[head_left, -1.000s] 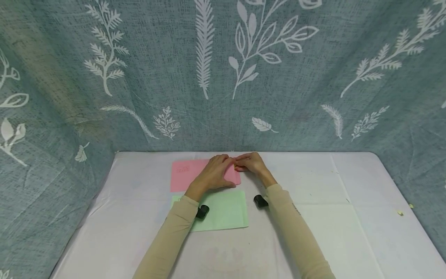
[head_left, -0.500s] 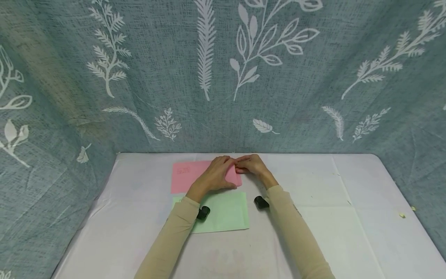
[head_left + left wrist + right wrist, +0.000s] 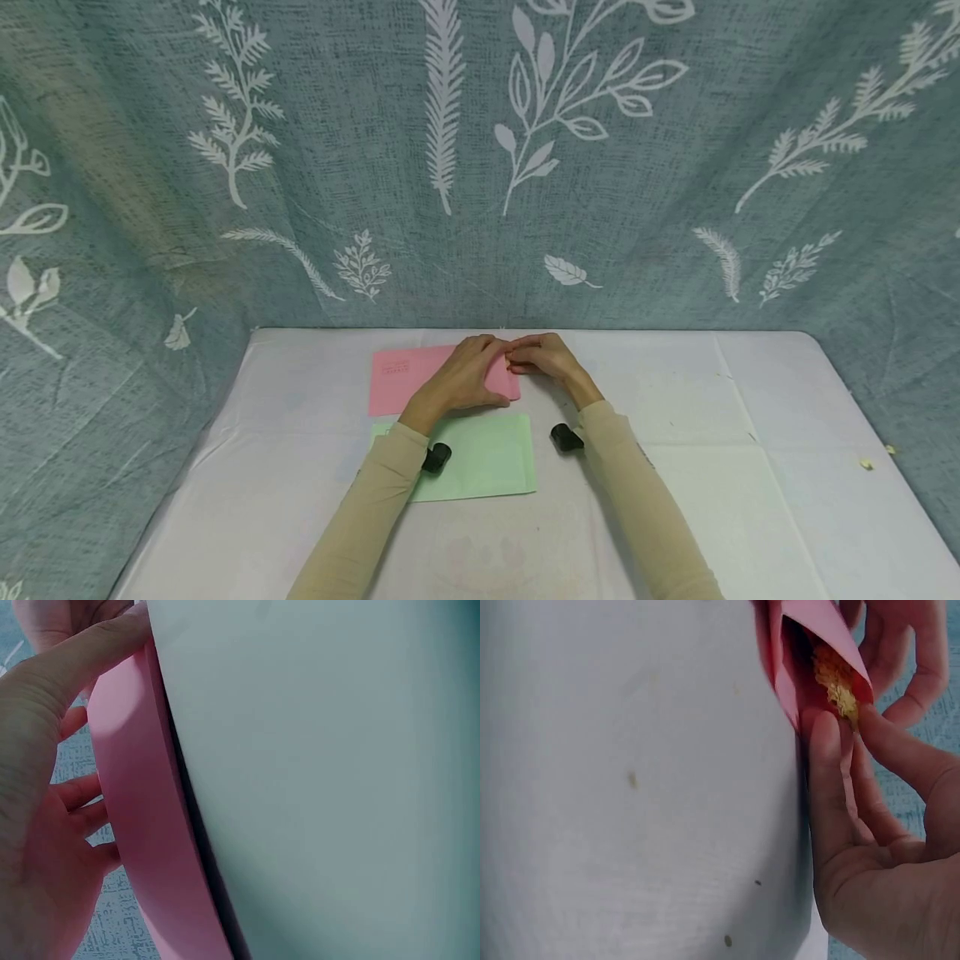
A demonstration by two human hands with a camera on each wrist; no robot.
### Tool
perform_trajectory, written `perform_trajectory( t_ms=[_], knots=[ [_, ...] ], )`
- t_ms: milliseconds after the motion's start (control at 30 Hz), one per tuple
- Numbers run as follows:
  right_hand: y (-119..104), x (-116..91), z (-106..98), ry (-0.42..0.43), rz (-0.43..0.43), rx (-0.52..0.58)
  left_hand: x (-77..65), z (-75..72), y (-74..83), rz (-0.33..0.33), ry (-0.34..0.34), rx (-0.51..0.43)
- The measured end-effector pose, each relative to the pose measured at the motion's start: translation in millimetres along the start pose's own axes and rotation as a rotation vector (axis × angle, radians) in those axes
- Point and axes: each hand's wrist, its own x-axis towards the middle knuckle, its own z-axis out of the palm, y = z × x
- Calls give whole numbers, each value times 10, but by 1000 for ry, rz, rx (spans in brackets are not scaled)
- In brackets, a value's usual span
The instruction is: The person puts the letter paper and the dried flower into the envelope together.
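Observation:
A pink paper envelope [image 3: 393, 387] lies near the back edge of the white table, with small writing at its left. My left hand [image 3: 463, 375] spans its right part, thumb at the near side and fingers at the far side, gripping it. In the right wrist view the envelope's right end [image 3: 832, 626] gapes, with a crinkled yellow-orange flower [image 3: 840, 694] inside its mouth. My right hand [image 3: 543, 357] pinches the flower's outer end between thumb and index finger. From the head camera the flower is almost wholly hidden by the fingers.
A pale green envelope [image 3: 487, 458] lies in front of the pink one, partly under the left forearm. Black wrist cameras stick out beside both sleeves. Small yellow bits [image 3: 866, 464] lie near the table's right edge. A blue-green patterned cloth [image 3: 480, 167] hangs behind.
The yellow flower showed at the right fingertips one second ago; now the head view barely shows it. My right wrist has shifted slightly rightward. The left hand keeps its hold on the pink envelope.

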Motion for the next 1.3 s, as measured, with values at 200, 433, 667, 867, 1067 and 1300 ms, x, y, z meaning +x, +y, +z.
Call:
perform_trajectory(
  t_ms=[200, 433, 667, 867, 1067, 1300],
  knots=[
    [-19, -25, -18, -4, 50, 87, 15, 5, 4, -1, 9, -30],
    [8, -6, -48, 4, 76, 125, 29, 2, 11, 10, 18, -40],
    [19, 9, -2, 16, 16, 50, 41, 8, 19, 34, 20, -50],
    [9, 20, 42, 69, 59, 28, 37, 6, 19, 34, 16, -41],
    [7, -28, -34, 45, 5, 15, 29, 0, 15, 27, -15, 13],
    [2, -200, -230, 46, -89, -233, 7, 0, 19, -11, -62, 9]
  ],
)
